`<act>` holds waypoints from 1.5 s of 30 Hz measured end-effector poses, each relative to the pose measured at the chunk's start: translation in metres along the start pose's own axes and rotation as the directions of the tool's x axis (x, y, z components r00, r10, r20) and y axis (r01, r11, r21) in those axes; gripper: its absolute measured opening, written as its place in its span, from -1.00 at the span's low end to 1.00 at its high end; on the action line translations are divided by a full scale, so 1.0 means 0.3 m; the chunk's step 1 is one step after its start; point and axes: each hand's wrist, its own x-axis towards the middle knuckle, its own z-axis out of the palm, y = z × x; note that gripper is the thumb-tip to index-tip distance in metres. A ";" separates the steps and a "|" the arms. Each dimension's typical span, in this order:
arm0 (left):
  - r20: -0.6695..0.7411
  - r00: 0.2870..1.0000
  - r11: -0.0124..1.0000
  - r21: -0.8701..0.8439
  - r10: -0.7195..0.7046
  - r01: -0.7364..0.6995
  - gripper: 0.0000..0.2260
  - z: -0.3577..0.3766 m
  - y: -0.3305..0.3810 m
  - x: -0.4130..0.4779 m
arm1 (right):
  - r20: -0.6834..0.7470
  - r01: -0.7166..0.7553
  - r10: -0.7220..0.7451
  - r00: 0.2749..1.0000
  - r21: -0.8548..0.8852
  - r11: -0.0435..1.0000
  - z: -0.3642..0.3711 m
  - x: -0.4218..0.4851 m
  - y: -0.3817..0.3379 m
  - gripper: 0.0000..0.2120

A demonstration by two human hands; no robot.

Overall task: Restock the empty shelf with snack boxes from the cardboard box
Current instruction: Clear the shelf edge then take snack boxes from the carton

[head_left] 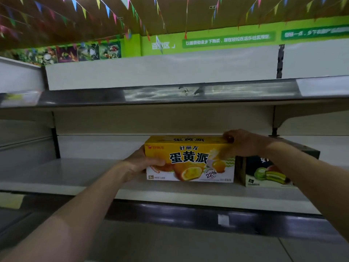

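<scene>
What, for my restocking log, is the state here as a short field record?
yellow box: upright, front facing out, on or just above the shelf, left of the dark box
left hand: grips the yellow box's left end
right hand: grips its top right corner
dark box: on the shelf, partly behind the right forearm

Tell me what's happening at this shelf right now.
A person grips a yellow egg-yolk pie box with both hands, left hand at its left end, right hand over its top right corner. It stands upright at the white shelf, front facing out, beside a dark green-cake snack box on its right.
</scene>
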 end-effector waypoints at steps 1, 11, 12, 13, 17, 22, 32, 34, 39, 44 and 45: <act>0.023 1.000 1.000 0.010 -0.009 0.009 -0.44 0.001 -0.002 0.017 | 0.008 -0.012 0.013 1.000 -0.047 0.999 0.002 0.003 0.004 -0.43; 0.121 0.992 0.999 -0.023 -0.041 0.045 -0.53 0.035 -0.038 0.115 | 0.038 -0.074 0.082 0.996 -0.181 0.981 0.004 0.060 0.043 -0.39; 0.124 0.991 0.999 -0.025 -0.039 0.043 -0.53 0.034 -0.040 0.119 | 0.045 -0.074 0.085 0.995 -0.204 0.976 0.006 0.068 0.046 -0.36; 0.127 0.991 0.999 -0.027 -0.035 0.038 -0.52 0.032 -0.043 0.124 | 0.048 -0.072 0.085 0.995 -0.232 0.970 0.008 0.077 0.048 -0.33; 0.109 0.994 1.000 -0.020 -0.012 0.014 -0.54 0.033 -0.055 0.139 | 0.021 -0.075 0.086 0.996 -0.314 0.947 0.027 0.109 0.052 -0.36; 0.070 0.997 1.000 -0.011 0.013 -0.012 -0.56 0.053 -0.054 0.151 | -0.036 -0.108 0.103 0.994 -0.406 0.907 0.046 0.144 0.066 -0.38; -0.227 0.939 0.907 0.393 0.258 -0.154 0.11 0.091 -0.045 0.143 | -0.179 -0.141 0.036 0.983 -0.618 0.773 0.096 0.109 0.026 -0.52; -0.190 0.878 0.700 0.685 0.440 -0.203 0.07 0.112 -0.018 0.123 | -0.181 -0.150 0.038 0.983 -0.663 0.733 0.103 0.096 0.000 -0.47; 0.050 0.853 0.286 0.930 0.520 -0.229 0.02 0.168 0.008 0.126 | -0.229 -0.070 -0.104 0.968 -0.643 0.763 0.163 0.085 -0.056 -0.28; 0.083 0.898 0.187 0.966 0.432 -0.179 -0.09 0.192 0.008 0.144 | -0.261 -0.072 -0.119 0.958 -0.620 0.781 0.249 0.108 -0.051 -0.28; 0.083 0.901 0.184 0.967 0.426 -0.176 -0.10 0.190 0.011 0.145 | -0.272 -0.080 -0.117 0.955 -0.616 0.783 0.257 0.111 -0.048 -0.29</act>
